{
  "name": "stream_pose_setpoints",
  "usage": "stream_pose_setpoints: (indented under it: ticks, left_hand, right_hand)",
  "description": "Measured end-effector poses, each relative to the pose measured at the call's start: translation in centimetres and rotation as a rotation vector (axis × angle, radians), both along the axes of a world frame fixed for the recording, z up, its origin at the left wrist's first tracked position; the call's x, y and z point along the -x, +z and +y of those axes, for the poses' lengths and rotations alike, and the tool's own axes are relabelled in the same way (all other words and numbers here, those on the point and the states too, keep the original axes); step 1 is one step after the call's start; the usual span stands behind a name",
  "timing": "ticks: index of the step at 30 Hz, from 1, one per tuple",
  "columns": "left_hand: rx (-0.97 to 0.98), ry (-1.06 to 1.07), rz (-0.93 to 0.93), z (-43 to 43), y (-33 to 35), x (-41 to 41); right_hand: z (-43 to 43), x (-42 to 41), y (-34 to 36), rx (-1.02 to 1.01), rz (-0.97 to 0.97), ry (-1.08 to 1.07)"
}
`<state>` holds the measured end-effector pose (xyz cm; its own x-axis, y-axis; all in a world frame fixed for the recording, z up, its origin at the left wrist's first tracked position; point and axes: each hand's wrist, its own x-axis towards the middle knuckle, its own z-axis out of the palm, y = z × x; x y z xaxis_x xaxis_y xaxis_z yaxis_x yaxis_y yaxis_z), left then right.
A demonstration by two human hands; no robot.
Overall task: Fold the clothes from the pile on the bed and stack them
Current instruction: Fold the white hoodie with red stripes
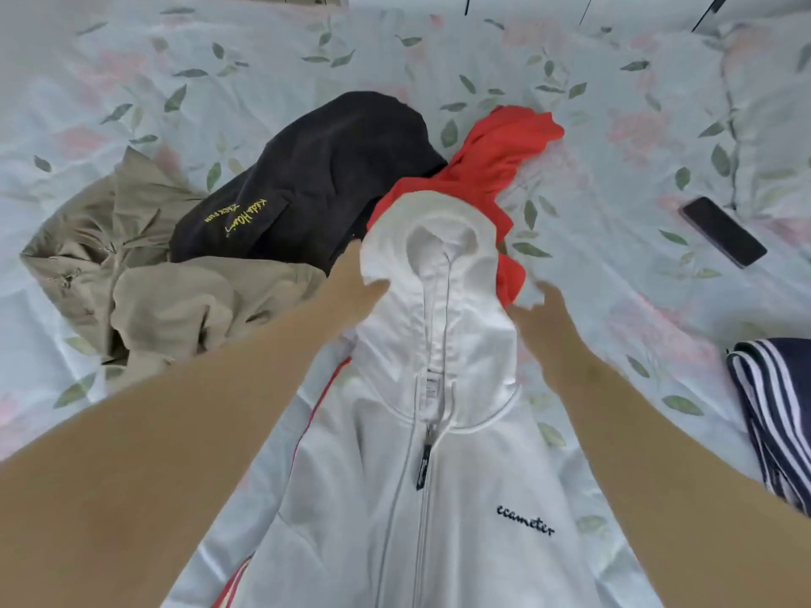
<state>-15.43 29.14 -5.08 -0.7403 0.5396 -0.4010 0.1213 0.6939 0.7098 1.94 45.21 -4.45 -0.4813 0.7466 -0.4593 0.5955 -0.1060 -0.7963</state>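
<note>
White hoodie lies zipped on the bed between the hands, right hand spread against its hood, left hand grip unclear, can't tell; hood overlaps the red top beyond the fingertips, so folding may drag it.

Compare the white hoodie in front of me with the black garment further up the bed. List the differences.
Pose: the white hoodie lies spread out, front up and zipped; the black garment sits bunched up. Lettering: the white hoodie bears dark script on its chest, the black garment yellow script. Both lie on the floral bed sheet.
</note>
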Motion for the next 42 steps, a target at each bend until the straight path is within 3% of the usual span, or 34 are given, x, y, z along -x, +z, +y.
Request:
stream_pose_setpoints:
  ticks: [4, 7, 12, 17, 21, 23, 25, 28, 32, 37, 39, 42]
  left_hand:
    - [0.282, 0.057, -0.165, -6.2, -5.9, -5.1]
    - [0.511, 0.061, -0.069, -9.6, -8.5, -7.8]
    - [0.35, 0.182, -0.067, -10.3, -8.9, -8.1]
    - [0.269, 0.118, 0.158, -7.7, -6.3, -4.6]
    - [0.022, 0.19, 0.203, -4.8, -4.0, -1.2]
    - [-0.018, 0.153, 0.067, -5.2, -4.0, -1.1]
    - [0.045, 0.092, -0.025, -7.3, -5.1, -2.5]
    - [0.194, 0.065, -0.017, -12.1, -7.0, -5.8]
    - [0.346, 0.063, 0.43, -17.3, -6.6, -8.1]
    - [0.403, 0.011, 1.086, -19.8, -4.6, -4.9]
    - [0.512, -0.08, 1.159, -19.8, -4.0, -1.9]
    - [0.606, -0.126, 0.968, -19.2, -3.7, 2.2]
  right_hand:
    - [-3.9, -7.8, -6.6, 0.08, -0.389, 0.044]
    - [-5.8, -10.6, -9.2, 0.03, -0.464, 0.047]
    - [-5.9, -10.5, -10.4, 0.047, -0.37, -0.113]
    - [-3.9, -8.1, -7.9, -0.08, -0.147, -0.283]
    - [-1.2, -4.7, -5.2, -0.348, -0.077, -0.167]
    - [-1.7, -4.1, -4.6, -0.285, -0.085, -0.082]
    - [-4.3, -4.2, -4.5, -0.264, -0.129, 0.042]
    - [-10.6, -4.8, -5.5, -0.26, -0.149, 0.248]
    - [-18.2, -5.0, -7.3, -0.101, -0.213, 0.405]
    - [-21.6, -2.6, -8.7, -0.087, -0.49, 0.517]
    - [-21.9, -1.8, -9.1, -0.064, -0.532, 0.548]
    - [-21.6, -1.3, -9.5, -0.034, -0.589, 0.613]
